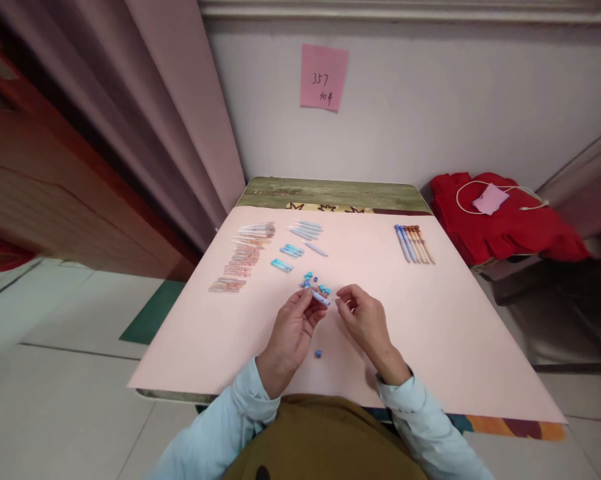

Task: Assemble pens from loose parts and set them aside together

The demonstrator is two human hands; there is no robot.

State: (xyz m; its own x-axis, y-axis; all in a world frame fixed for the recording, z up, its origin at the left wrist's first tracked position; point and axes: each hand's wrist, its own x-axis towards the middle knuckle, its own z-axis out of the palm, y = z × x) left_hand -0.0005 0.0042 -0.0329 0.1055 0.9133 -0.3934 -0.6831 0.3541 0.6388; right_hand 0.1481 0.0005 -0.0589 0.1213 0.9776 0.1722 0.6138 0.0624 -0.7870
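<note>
My left hand (294, 328) is closed around a light blue pen barrel (320, 298), held just above the pink table cover (430, 320). My right hand (363, 320) pinches its fingertips together at the barrel's right end; what it holds is too small to name. Several small blue caps (316, 283) lie just beyond my hands. One small blue piece (319, 353) rests on the cover between my wrists.
Blue pen parts (303, 232) and blue refill boxes (286, 256) lie at the back left, beside rows of pink-orange pen parts (243, 261). Several finished pens (414, 243) lie at the back right. A red cloth (500, 217) with a white cable sits right of the table.
</note>
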